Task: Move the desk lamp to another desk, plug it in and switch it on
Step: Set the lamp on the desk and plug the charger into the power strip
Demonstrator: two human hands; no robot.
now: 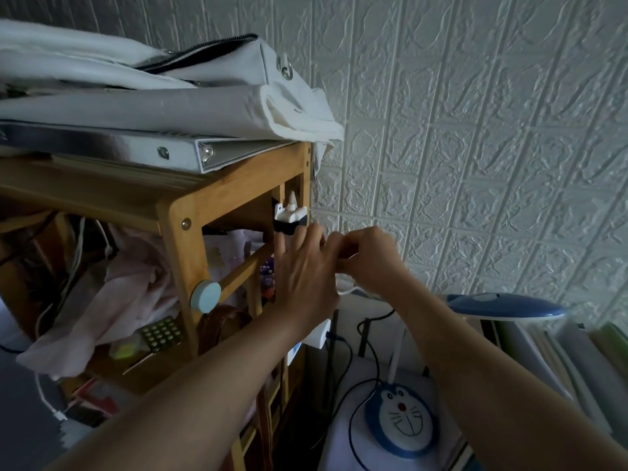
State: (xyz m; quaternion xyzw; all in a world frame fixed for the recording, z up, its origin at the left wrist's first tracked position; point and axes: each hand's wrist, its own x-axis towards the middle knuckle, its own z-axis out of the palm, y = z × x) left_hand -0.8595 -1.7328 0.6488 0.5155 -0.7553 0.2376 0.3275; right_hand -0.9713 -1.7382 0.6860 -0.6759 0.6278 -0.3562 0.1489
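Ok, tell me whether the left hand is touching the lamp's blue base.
Apart. The head view shows the left hand raised beside the wooden shelf, while the blue base sits far below on the desk.

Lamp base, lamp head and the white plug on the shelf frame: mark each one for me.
lamp base (402, 419): head view, on the cartoon cat face of the round blue base.
lamp head (503, 305): head view, on the blue top of the shade.
white plug (289, 212): head view, on its white body above the left fingertips.
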